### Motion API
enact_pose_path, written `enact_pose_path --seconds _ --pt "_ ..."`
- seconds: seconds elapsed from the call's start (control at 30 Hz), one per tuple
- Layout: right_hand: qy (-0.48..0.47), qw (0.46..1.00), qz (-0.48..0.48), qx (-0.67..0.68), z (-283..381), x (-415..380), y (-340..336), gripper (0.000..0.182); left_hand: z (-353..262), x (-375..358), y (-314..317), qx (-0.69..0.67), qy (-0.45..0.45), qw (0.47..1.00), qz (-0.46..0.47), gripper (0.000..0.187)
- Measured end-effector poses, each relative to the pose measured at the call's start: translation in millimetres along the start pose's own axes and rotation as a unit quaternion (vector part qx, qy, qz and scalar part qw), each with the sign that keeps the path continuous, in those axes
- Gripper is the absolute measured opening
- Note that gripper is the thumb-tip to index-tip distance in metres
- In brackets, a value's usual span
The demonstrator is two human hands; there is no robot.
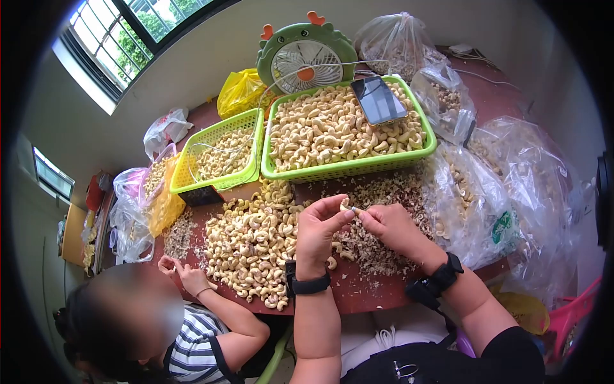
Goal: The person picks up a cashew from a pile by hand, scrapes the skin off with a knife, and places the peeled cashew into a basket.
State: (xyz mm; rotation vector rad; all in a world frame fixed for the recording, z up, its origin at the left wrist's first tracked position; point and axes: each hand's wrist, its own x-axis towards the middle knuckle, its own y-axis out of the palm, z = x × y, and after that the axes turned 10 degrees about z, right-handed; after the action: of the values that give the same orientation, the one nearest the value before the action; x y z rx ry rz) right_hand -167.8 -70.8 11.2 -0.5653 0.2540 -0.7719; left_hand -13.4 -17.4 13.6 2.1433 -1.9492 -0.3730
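My left hand point(322, 225) pinches a single cashew nut point(346, 204) between thumb and fingertips. Fingers closed, my right hand point(390, 225) grips a small slim tool point(356, 210), perhaps a little blade, whose tip meets the nut. Most of the tool is hidden by the fingers. Below and left of my hands lies a heap of cashews point(249, 240), many with brown skin patches. Under my right hand spreads a pile of flaky skin scraps point(377, 253).
Behind stand a large green basket point(348, 168) of cashews with a phone point(378, 101) on top, a smaller yellow-green basket point(217, 180), and a green fan point(307, 59). Plastic bags point(470, 205) crowd the right. At left, another person's hands point(185, 275) work near the heap.
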Motion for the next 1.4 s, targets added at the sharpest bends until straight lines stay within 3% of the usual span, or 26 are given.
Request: enact_pose_path --seconds 0.1,0.5,0.7,0.77,1.1,1.4 --pt "-0.005 1.0 0.008 0.005 0.5 -0.3 0.4 0.036 1.4 0.1 0.8 -0.031 0.009 0.999 0.006 0.028" --pt "0.001 1.0 -0.025 -0.011 -5.7 3.2 -0.6 0.036 7.4 3.8 8.5 0.07 0.023 0.997 -0.024 0.027" --pt "-0.014 1.0 -0.016 -0.009 -1.8 2.1 3.2 0.036 11.3 5.4 5.8 -0.03 0.045 0.999 -0.003 0.032" --pt "-0.021 0.999 -0.023 -0.015 -2.0 2.3 3.6 0.037 9.1 5.9 4.9 -0.083 0.014 0.996 -0.033 0.034" --pt "-0.002 0.999 -0.05 -0.006 -10.9 6.5 0.7 0.037 14.3 6.4 3.4 -0.029 0.012 0.999 -0.035 0.022" --pt "-0.012 0.999 -0.023 0.021 -0.2 2.8 0.9 0.037 15.4 7.0 1.2 -0.122 0.023 0.992 -0.015 0.029"
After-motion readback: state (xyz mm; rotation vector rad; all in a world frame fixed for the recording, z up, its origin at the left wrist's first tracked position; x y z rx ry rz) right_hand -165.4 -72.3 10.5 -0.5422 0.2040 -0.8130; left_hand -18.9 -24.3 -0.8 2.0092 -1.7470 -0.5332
